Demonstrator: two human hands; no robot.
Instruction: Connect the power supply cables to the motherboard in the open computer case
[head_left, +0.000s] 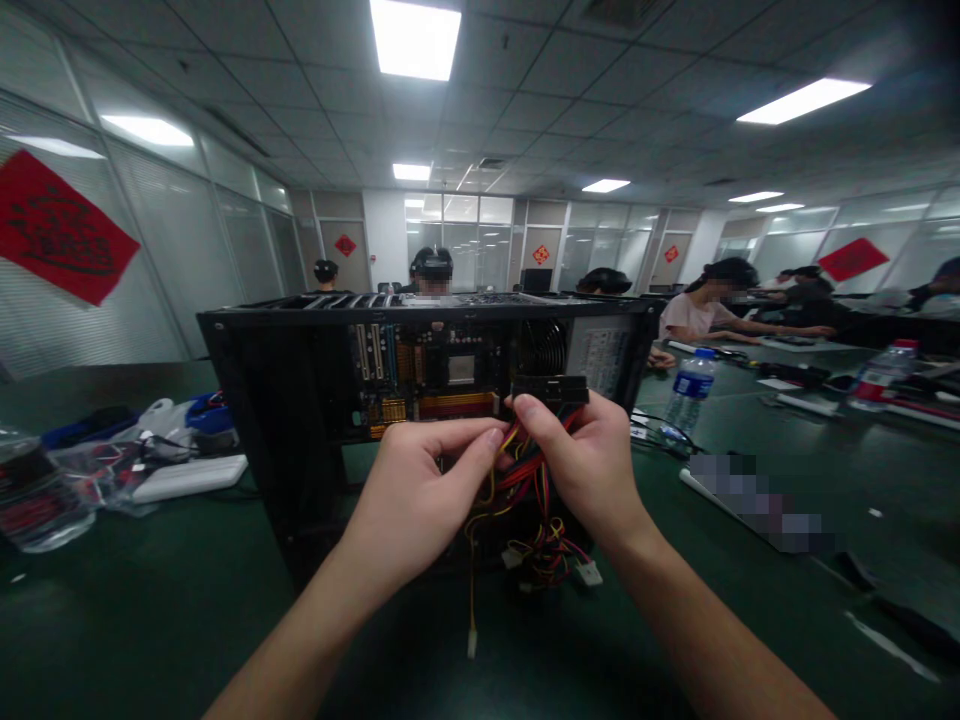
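An open black computer case [247, 400] stands on the dark green table, its inside facing me. Within it show a motherboard [480, 350], a round fan [543, 345] and a power supply [600, 350] at the upper right. My right hand [589, 455] grips a bundle of red, yellow and black power cables [529, 470], with a wide black connector [551, 389] above its thumb. Thumb and forefinger of my left hand [431, 485] pinch cables of the same bundle. White plugs [589, 573] and a thin yellow lead with a small plug [472, 643] dangle below.
On the left are a drink bottle [37, 490], plastic bags and a white power strip [191, 478]. To the right stand a blue-labelled water bottle [688, 390] and a red-capped bottle [889, 375]. Other people sit at tables behind.
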